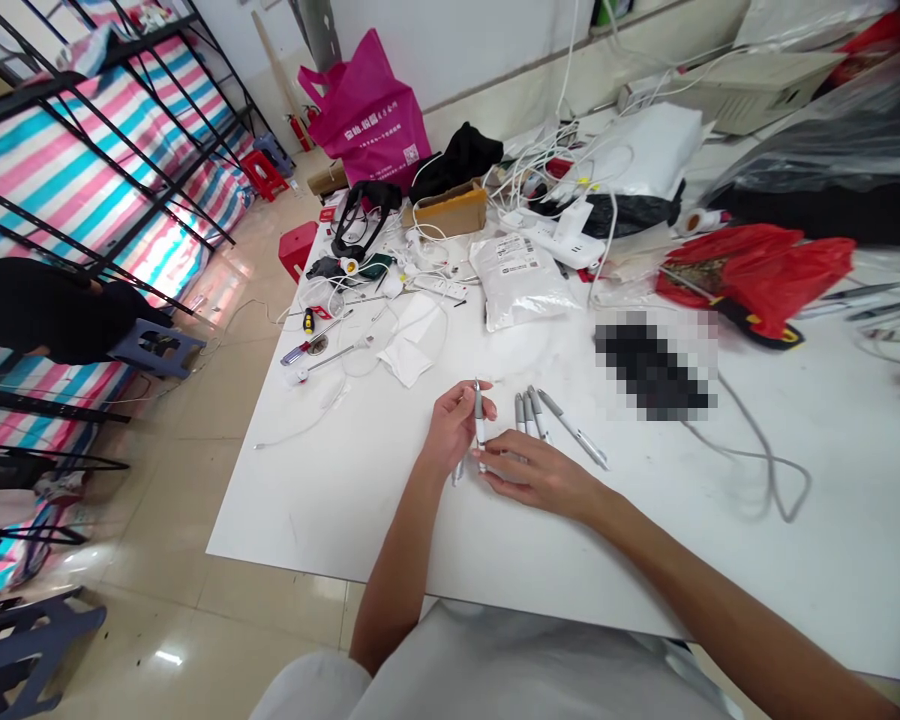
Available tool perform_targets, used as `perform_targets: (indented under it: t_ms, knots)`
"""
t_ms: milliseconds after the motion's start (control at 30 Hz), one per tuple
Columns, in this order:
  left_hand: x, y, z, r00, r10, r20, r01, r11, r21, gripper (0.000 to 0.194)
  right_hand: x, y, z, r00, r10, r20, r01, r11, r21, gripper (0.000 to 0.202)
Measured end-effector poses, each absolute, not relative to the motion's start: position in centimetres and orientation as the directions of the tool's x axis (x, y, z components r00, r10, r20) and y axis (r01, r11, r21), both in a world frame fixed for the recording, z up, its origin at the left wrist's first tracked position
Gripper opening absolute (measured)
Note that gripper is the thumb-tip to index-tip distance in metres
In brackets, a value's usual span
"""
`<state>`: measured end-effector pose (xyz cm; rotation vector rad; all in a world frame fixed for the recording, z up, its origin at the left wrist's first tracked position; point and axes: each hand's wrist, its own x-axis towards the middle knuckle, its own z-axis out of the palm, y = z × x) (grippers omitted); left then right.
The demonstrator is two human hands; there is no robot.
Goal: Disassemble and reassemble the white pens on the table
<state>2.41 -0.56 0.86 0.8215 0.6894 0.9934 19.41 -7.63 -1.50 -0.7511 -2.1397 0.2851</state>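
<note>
Between my two hands a white and grey pen [479,412] stands nearly upright above the table [330,510]. My left hand [451,425] is closed around its upper part, with the thumb along it. The fingers of my right hand [534,472] pinch the pen's lower end. Several similar pens [531,410] lie side by side just beyond my right hand, partly hidden by it. To their right another pen [574,430] rests at a slant. Part of one more pen [457,472] shows under my left hand.
White cables, a white plastic package [521,280], a cardboard box [450,210] and screwdrivers [307,350] crowd the far left of the table. A red plastic bag [765,270] lies at the right back. A grey cable [769,460] loops on the right. A person [52,310] is at far left.
</note>
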Motion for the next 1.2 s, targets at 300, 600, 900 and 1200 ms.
perform_targets:
  t_ms: [300,600,900,1200]
  knots:
    - [2.2,0.0,0.7,0.331,0.937,-0.114,-0.414,0.252,0.874,0.034,18.5,-8.0,-1.3,-0.318,0.763,0.562,0.409,0.645,-0.645,0.026]
    - [1.4,-0.2,1.0,0.438,0.892,-0.110,-0.413,0.308,0.857,0.029,17.8,-8.3,0.0,-0.273,0.949,0.158,0.271,0.234,-0.934,0.019]
    - [-1.3,-1.2,3.7,0.226,0.974,0.008,0.358,-0.090,0.929,0.035,18.6,-8.4,1.8,-0.341,0.939,0.039,0.459,0.203,-0.865,0.031]
    - [-3.6,-7.3,-1.6,0.247,0.955,0.164,0.662,-0.290,0.692,0.026,15.6,-8.0,-0.7,-0.394,0.903,0.173,0.722,0.421,-0.549,0.022]
